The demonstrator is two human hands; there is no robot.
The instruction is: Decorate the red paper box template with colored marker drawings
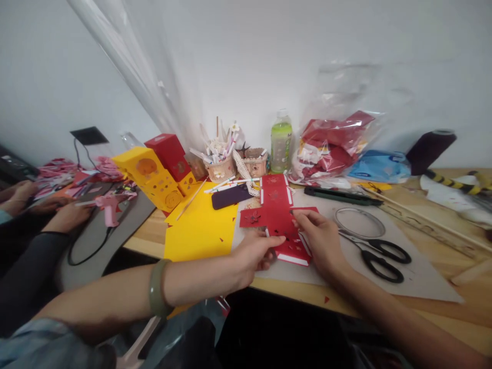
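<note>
A cross-shaped sheet of red cardboard (275, 200) with cut-out patterns and white strips along its flaps lies on a grey board (415, 279). My left hand (253, 256) grips its near left edge, thumb on top and the other fingers curled below. At its right side, my right hand (319, 241) is closed with thumb and forefinger pinched at the right flap. The fingertips partly cover the card there. Black-handled scissors (384, 256) and a roll of clear tape (360, 223) lie just right of my right hand.
Yellow card (200, 236), a dark phone (230, 196) and a yellow box (148, 171) are at left. Behind stand baskets of pens (220, 169) and a bottle (281, 141). A green cutter (342, 196) lies right. A co-worker's hand (69, 218) is near a pink glue gun (111, 205).
</note>
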